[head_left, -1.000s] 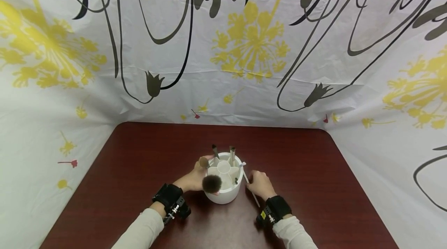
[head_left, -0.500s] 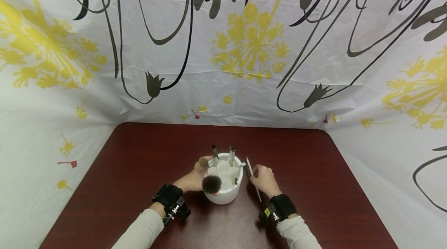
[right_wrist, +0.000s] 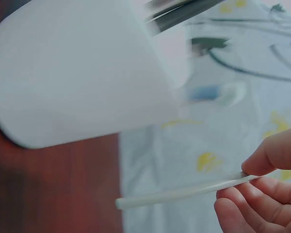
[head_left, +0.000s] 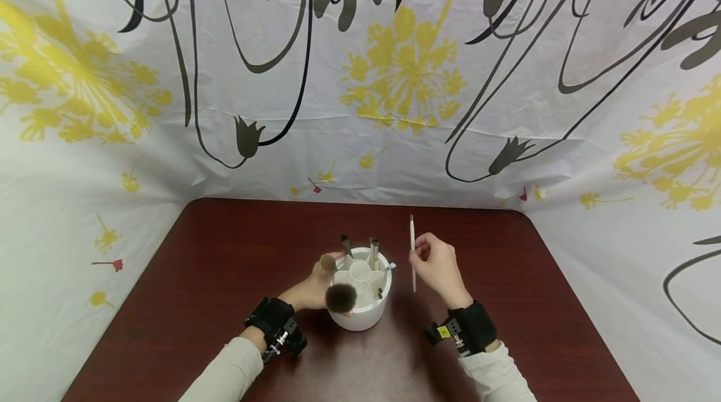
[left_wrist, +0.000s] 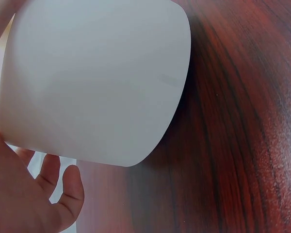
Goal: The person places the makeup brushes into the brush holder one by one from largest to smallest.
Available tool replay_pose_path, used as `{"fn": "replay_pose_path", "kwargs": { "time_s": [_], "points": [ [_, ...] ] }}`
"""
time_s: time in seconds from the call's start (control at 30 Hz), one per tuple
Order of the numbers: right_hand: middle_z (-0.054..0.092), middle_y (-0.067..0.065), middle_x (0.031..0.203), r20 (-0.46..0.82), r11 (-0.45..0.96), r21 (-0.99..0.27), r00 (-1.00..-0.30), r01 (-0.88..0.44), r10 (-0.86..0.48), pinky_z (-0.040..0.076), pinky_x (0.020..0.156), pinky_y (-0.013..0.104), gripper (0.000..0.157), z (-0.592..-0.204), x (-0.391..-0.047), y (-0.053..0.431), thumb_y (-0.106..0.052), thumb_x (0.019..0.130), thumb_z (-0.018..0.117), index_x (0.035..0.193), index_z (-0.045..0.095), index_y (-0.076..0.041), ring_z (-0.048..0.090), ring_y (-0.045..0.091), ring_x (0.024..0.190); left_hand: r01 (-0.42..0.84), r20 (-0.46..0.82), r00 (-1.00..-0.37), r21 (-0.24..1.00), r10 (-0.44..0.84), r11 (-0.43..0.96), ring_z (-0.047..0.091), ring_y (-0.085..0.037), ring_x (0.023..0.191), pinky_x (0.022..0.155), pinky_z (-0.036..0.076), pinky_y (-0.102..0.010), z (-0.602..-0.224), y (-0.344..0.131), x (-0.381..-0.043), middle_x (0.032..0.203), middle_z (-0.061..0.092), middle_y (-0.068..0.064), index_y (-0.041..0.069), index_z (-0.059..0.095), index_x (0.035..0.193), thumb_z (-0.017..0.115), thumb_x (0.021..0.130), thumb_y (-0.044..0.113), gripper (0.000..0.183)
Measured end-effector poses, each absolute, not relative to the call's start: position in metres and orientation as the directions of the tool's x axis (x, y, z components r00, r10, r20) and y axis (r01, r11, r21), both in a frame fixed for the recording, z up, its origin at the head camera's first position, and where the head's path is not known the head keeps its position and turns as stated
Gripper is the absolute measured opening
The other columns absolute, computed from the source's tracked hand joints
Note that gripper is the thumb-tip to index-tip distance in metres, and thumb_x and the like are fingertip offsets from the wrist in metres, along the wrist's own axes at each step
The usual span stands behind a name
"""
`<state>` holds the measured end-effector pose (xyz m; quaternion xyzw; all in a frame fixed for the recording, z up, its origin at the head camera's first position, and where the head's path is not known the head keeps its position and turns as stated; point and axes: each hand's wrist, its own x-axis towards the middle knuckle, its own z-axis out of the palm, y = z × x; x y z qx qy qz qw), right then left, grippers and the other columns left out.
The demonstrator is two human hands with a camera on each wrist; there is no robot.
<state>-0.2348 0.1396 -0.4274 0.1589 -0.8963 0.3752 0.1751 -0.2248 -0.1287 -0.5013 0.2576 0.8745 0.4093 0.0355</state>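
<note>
A white round brush holder [head_left: 360, 320] with a divided top stands on the table. My left hand [head_left: 311, 286] grips it from the left, and in the left wrist view its wall [left_wrist: 97, 82] fills much of the frame. Right of the holder, my right hand [head_left: 439, 265] pinches a slim white makeup brush [head_left: 412, 233] between thumb and fingers. The brush points nearly straight up in the head view, apart from the holder. In the right wrist view, the pale handle [right_wrist: 174, 195] sticks out beyond the fingertips, below the holder.
In the holder stand a big dark fluffy brush [head_left: 340, 298], a tan round-headed brush [head_left: 328, 263] and several slimmer ones. A blue-and-white tip [head_left: 390, 266] pokes out over its right rim. The dark red table [head_left: 253, 226] meets a patterned cloth [head_left: 281, 170] behind.
My right hand has moved up and to the right, away from the holder, and the slim brush has swung from slanted to nearly vertical in view. My left hand and the holder stay put.
</note>
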Motion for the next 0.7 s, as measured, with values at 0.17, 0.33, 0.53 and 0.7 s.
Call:
{"fn": "replay_pose_path", "kwargs": {
  "time_s": [0.17,0.33,0.53,0.7],
  "points": [
    [0.058,0.001,0.072,0.506,0.616,-0.608,-0.842,-0.501,-0.185,0.043,0.053,0.023,0.013,-0.403,-0.227,0.134,0.0,0.077,0.064,0.087,0.057,-0.004,0.053,0.01,0.061,0.41,0.147,-0.874,0.735,0.463,0.54,0.027,-0.042,0.12,0.093,0.026,-0.058,-0.502,-0.128,-0.226,0.137,0.028,-0.021,-0.002,0.024,0.134,0.088,0.049,0.028,0.111],
    [0.06,0.003,0.076,0.539,0.572,-0.61,-0.816,-0.549,-0.21,0.048,0.058,0.023,0.014,-0.384,-0.219,0.128,0.0,0.078,0.064,0.089,0.056,-0.004,0.057,0.01,0.064,0.419,0.154,-0.871,0.729,0.467,0.541,0.027,-0.042,0.12,0.093,0.026,-0.057,-0.503,-0.128,-0.226,0.137,0.027,-0.021,-0.001,0.023,0.135,0.088,0.049,0.029,0.111],
    [0.061,0.007,0.079,0.534,0.517,-0.636,-0.81,-0.573,-0.242,0.05,0.059,0.022,0.013,-0.377,-0.211,0.122,-0.001,0.079,0.062,0.09,0.056,-0.005,0.06,0.01,0.066,0.44,0.171,-0.861,0.721,0.479,0.535,0.028,-0.043,0.119,0.093,0.026,-0.057,-0.504,-0.128,-0.226,0.136,0.026,-0.021,-0.001,0.022,0.135,0.088,0.049,0.028,0.111],
    [0.061,0.007,0.078,0.53,0.502,-0.639,-0.807,-0.583,-0.262,0.05,0.058,0.022,0.013,-0.379,-0.208,0.117,0.002,0.078,0.062,0.088,0.057,-0.006,0.062,0.009,0.066,0.431,0.164,-0.866,0.726,0.473,0.537,0.027,-0.043,0.12,0.094,0.025,-0.058,-0.504,-0.128,-0.227,0.137,0.027,-0.021,-0.001,0.024,0.135,0.088,0.049,0.027,0.111]
  ]
}}
